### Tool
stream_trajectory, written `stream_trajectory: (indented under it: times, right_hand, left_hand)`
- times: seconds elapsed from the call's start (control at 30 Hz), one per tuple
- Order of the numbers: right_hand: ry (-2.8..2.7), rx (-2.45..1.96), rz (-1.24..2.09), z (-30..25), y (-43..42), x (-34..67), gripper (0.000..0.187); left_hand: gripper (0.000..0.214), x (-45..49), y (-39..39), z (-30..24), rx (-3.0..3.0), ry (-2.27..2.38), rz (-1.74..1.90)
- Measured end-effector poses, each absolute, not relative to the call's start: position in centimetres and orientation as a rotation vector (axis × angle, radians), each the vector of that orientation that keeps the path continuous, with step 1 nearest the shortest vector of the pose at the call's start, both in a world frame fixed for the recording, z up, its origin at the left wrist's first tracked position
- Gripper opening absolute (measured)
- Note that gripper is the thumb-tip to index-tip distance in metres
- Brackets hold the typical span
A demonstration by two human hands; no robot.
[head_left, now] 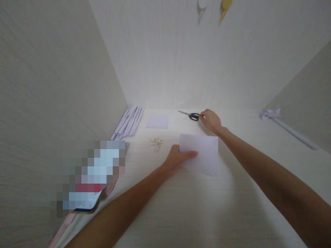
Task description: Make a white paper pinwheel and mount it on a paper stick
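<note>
A white square of paper (204, 146) is pinched in my left hand (178, 156), with the thumb on its upper face. The sheet tilts above the tabletop, and the fingers beneath it are hidden. Farther back, my right hand (210, 120) closes its fingertips on one black handle loop of a pair of scissors (193, 116). The scissors lie on the table, blades pointing left. To the left of the scissors rests a flat white paper square (157, 121). A small heap of short cotton swab pieces (156, 143) sits between that square and my left hand.
Several rolled white paper tubes (129, 122) lie at the back left. A phone (90, 203), partly blurred out, leans on a pink stand near the left wall. On the right lies a paper pinwheel (270, 113) on a white stick. Two hooks (226, 5) hang on the back wall.
</note>
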State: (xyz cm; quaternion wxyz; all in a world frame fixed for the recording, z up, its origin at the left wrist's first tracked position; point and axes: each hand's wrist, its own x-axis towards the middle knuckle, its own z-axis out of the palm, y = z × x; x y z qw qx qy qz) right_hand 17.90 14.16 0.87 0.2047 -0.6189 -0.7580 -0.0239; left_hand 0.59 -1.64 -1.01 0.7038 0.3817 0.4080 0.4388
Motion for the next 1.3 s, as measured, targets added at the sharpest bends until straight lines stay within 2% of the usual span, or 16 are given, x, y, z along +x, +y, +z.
stream_trajectory:
  times: [0.27,0.5,0.67,0.83,0.93,1.0,1.1,1.3]
  right_hand:
    - [-2.07,-1.804,0.081,-1.0,17.7,16.6,0.024]
    - [-1.924,-1.795,0.28,-1.2,17.8,16.2,0.006]
    - [-1.718,-1.73,0.485,-0.2,16.5,16.2,0.017]
    - [-1.496,-1.557,0.792,1.8,11.9,17.5,0.02]
    - [-1.396,-1.396,0.986,3.1,7.1,18.6,0.015]
    - [-1.114,-1.094,1.401,3.8,3.7,19.2,0.008]
    - [-0.971,-0.959,1.65,4.1,-0.6,19.3,0.015]
    - [-1.105,-0.952,1.755,1.8,-4.2,18.5,0.034]
  left_hand:
    - [0.034,0.4,-1.5,-0.9,0.831,0.892,0.959]
    - [0.036,0.4,-1.5,-0.9,0.872,0.922,0.966]
    - [0.037,0.5,-1.5,-1.3,0.927,0.92,0.992]
    - [0.031,0.4,-0.9,-1.2,1.026,0.995,1.055]
    - [0.026,-0.2,0.0,0.0,1.227,1.188,1.153]
    - [0.023,-0.7,0.7,1.3,1.363,1.274,1.185]
    - [0.022,-1.5,1.7,3.5,1.609,1.349,1.195]
    - [0.026,-2.0,2.1,5.7,1.835,1.522,1.399]
